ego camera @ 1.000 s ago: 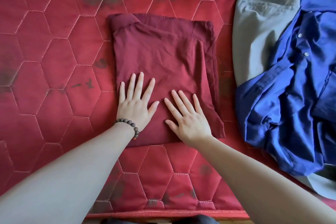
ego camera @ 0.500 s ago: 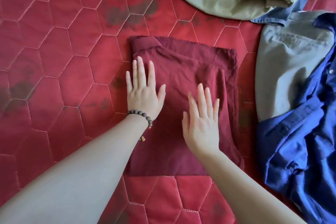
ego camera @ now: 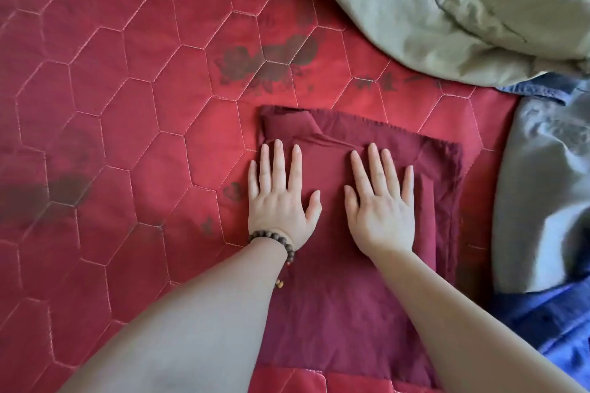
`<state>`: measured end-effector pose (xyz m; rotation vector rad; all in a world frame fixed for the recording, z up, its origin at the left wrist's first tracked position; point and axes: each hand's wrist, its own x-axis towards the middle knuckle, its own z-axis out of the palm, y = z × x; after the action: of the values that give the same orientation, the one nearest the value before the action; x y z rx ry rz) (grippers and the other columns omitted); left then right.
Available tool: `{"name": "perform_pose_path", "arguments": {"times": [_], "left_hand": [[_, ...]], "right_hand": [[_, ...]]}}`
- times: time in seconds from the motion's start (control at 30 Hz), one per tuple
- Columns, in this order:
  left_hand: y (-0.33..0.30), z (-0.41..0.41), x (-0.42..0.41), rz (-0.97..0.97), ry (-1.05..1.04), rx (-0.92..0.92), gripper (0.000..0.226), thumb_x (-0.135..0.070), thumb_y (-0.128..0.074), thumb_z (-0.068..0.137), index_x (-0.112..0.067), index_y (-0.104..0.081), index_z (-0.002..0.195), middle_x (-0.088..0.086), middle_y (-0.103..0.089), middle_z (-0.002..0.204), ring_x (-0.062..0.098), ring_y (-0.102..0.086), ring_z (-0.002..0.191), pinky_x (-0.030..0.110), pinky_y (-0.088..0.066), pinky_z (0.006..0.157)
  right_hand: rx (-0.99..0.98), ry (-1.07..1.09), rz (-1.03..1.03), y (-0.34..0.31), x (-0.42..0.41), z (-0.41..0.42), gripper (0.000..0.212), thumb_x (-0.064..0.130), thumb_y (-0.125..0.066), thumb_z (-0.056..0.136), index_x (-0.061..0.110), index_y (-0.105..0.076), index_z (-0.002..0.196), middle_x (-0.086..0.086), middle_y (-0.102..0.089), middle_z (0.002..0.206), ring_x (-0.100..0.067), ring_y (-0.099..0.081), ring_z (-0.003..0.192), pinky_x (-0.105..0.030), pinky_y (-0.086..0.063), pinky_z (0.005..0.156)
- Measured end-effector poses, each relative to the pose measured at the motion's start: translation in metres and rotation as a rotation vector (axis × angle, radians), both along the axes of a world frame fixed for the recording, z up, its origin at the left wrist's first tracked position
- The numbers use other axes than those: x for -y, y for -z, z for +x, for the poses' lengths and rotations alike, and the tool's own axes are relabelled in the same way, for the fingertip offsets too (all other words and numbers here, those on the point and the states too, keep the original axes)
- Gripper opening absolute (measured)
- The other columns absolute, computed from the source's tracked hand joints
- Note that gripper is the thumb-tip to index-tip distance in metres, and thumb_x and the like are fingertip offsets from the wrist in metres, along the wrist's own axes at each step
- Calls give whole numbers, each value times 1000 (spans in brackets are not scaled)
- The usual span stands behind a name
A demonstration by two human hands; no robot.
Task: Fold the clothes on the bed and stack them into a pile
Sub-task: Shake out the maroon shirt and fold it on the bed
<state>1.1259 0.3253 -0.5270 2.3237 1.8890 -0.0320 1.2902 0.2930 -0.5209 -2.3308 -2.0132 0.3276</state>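
Note:
A dark maroon garment (ego camera: 332, 306) lies folded into a rectangle on the red quilted bed (ego camera: 127, 137). My left hand (ego camera: 281, 198), with a bead bracelet at the wrist, presses flat on the garment's left edge, fingers straight. My right hand (ego camera: 380, 204) lies flat beside it on the garment's upper middle, fingers spread. Both forearms cover the garment's lower part.
An olive green cloth (ego camera: 463, 9) is heaped at the top right. A grey garment (ego camera: 542, 201) lies crumpled at the right edge, with a blue shirt (ego camera: 558, 335) below it and a blue denim piece (ego camera: 542, 89) above it.
Both hands have slid up the maroon garment from its near end toward its far end, staying flat. The view has shifted, so the garment now sits lower and further right.

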Motion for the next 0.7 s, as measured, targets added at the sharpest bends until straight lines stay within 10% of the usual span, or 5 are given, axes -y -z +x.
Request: {"name": "perform_pose_path", "arguments": {"times": [0.13, 0.33, 0.7], "left_hand": [[0, -1, -1, -8, 0, -4, 82, -52, -40, 85, -16, -16, 155, 14, -12, 162, 31, -6, 150, 51, -12, 120], [1, 0, -2, -30, -7, 7, 79, -52, -38, 87, -15, -20, 154, 14, -15, 161, 30, -7, 150, 52, -13, 119], [3, -3, -2, -4, 10, -13, 83, -52, -41, 84, -17, -17, 155, 13, -13, 162, 31, -7, 150, 51, -12, 120]], "right_hand": [[10, 206, 21, -8, -11, 1, 57, 32, -30, 98, 14, -28, 152, -3, -21, 160, -21, -14, 149, -60, -2, 117], [-299, -177, 66, -8, -67, -48, 53, 18, -32, 98, 15, -30, 151, -1, -22, 160, -16, -17, 148, -45, -10, 121], [99, 161, -105, -8, -10, 84, 67, 52, -22, 97, 19, -17, 155, 2, -11, 163, -15, -3, 150, -61, 1, 116]]}}
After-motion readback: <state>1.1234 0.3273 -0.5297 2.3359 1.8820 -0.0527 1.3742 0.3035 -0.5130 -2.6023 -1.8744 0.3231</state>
